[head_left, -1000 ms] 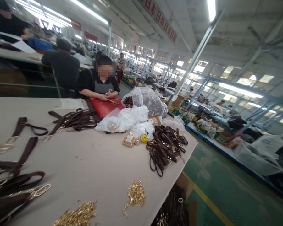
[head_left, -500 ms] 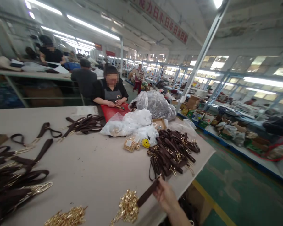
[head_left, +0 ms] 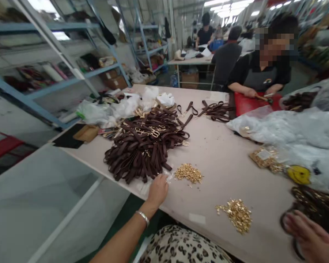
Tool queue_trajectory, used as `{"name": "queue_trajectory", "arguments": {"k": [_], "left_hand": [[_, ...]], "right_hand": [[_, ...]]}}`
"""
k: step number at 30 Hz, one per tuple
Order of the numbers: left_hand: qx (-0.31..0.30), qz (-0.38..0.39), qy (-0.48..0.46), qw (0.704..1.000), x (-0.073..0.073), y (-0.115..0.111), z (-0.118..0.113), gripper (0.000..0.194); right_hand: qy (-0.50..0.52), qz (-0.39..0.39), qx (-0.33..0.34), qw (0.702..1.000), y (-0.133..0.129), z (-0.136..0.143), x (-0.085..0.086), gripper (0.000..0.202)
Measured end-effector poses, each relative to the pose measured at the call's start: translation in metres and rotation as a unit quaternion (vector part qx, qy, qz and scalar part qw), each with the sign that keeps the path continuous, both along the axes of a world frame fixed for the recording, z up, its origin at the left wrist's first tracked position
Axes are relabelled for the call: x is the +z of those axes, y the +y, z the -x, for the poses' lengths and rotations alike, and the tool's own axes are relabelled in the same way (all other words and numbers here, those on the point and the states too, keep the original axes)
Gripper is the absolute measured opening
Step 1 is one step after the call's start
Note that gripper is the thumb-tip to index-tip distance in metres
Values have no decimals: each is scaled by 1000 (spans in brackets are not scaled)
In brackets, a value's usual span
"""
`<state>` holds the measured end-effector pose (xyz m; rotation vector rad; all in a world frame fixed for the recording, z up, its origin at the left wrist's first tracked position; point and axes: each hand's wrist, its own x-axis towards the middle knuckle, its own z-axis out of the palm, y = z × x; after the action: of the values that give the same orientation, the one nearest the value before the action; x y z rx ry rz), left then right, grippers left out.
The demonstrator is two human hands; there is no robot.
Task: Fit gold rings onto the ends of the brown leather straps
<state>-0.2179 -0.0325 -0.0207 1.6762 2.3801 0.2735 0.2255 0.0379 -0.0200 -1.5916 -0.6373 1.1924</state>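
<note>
My left hand [head_left: 158, 188], with a silver bangle on its wrist, is at the near edge of a large pile of dark brown straps [head_left: 137, 157] with gold clasps. Its fingers are curled together beside a strap end and clear plastic; what they pinch is hidden. At the lower right, my right hand [head_left: 308, 232] is blurred, closed around a dark strap [head_left: 296, 248] whose loops show beside the fingers, near another strap pile [head_left: 320, 204]. Small gold pieces lie in two heaps, one [head_left: 188, 173] right of my left hand, one [head_left: 238, 215] nearer my right hand.
Across the table [head_left: 208, 153], a person in a dark apron holds a tool over red material [head_left: 242, 106]. Plastic bags [head_left: 287, 126] and a packet of gold pieces [head_left: 263, 156] lie at the right. Blue shelves [head_left: 52, 87] stand at the left.
The view has swung left and down. My left hand has come into view at the big strap pile. My right hand is now at the lower right edge, beside the other pile.
</note>
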Motion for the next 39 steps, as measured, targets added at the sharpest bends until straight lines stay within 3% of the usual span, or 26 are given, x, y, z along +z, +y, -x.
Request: {"name": "queue_trajectory", "arguments": {"k": [4,8,12,15,20,23,25,29,34,39], "left_hand": [[-28,37,37,998,-1,27,19,44],[-55,102,35,993,-5,63,30,41],[-90,142,28,985,-5,74,40,33],[-139,154,12,978,-2,55,42,29],[-197,158,-27,967,0,-6,34,27],[-194,154,-49,968,4,-35,30,26],[-154,126,-72,977,6,-42,29,28],[-4,63,-109,992,-1,-23,28,36],[54,52,-138,988,-20,18,24,32],[108,20,-222,969,-29,26,28,37]], "right_hand": [[-95,64,198,973,-22,78,-45,54],[-208,-20,341,916,-40,152,-57,38],[-326,-81,400,852,-21,198,-61,34],[-376,-82,401,832,-5,219,-69,33],[-428,-94,405,802,1,232,-78,29],[-482,-130,416,760,-2,228,-84,30],[-520,-154,414,731,-4,224,-88,32],[-581,-190,417,673,-5,222,-90,31],[-600,-247,442,620,-5,220,-83,19],[-549,-298,469,623,-12,211,-82,27]]}}
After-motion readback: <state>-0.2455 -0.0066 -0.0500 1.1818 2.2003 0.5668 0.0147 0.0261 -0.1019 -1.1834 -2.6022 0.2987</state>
